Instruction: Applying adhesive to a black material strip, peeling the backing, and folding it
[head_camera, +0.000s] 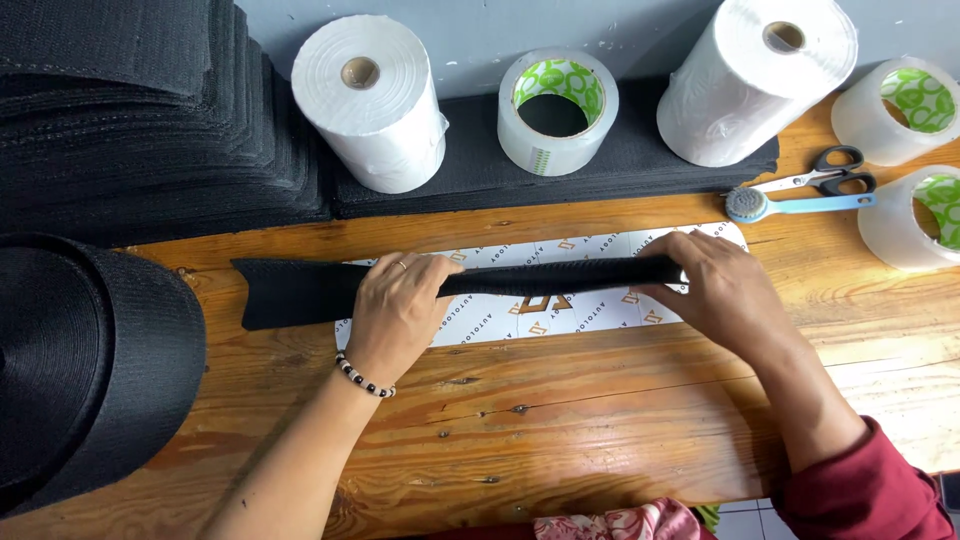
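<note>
Left hand (395, 310): fingers curled over the black mat strip (460, 282), grasping it near the middle.
Right hand (722, 290): fingers closed on the rolled right end of the strip.
Black mat strip: lies across the white printed sheet (590, 312) on the wooden table (560, 430).
Nearby: scissors (825, 170), tape rolls (556, 110), white paper rolls (372, 100).

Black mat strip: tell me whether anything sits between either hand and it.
Nothing visible does. The left hand and the right hand both grip the rolled black mat strip directly, over the printed white sheet on the wooden table. Scissors lie apart, behind the right hand.
</note>
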